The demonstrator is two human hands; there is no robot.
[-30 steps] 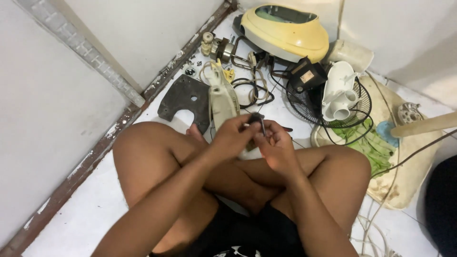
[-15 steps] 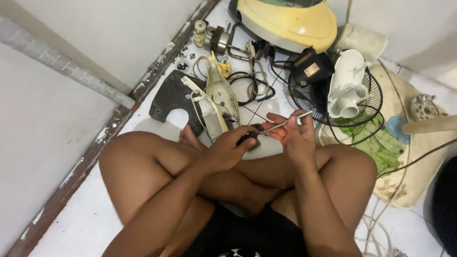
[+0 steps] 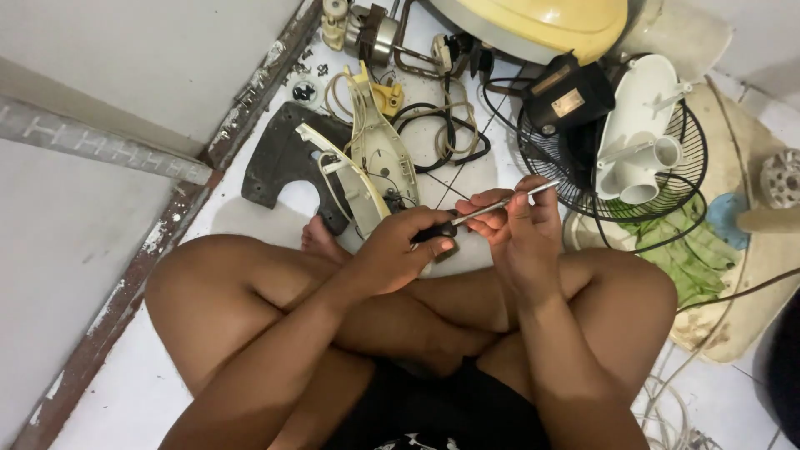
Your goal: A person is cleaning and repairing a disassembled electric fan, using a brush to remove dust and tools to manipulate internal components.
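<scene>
I sit cross-legged on the floor. My left hand (image 3: 398, 250) grips the dark handle of a screwdriver (image 3: 487, 208), whose thin metal shaft slants up to the right. My right hand (image 3: 518, 223) pinches the shaft near its middle with fingers and thumb. Both hands hover above my knees. Just beyond them lies an opened cream clothes iron body (image 3: 375, 158) with wires showing, next to a black soleplate-shaped cover (image 3: 283, 158).
A black wire fan guard (image 3: 667, 179) holds a white plastic fan part (image 3: 646, 133). A yellow domed housing (image 3: 550, 21), a black boxy part (image 3: 571, 92), coiled cords (image 3: 442, 133) and small screws lie ahead. A wall with a metal frame strip (image 3: 125, 300) runs along my left.
The view has drawn closer and tilted down. My hands have separated a little, and the screwdriver shaft now shows clearly between them, held by both hands.
</scene>
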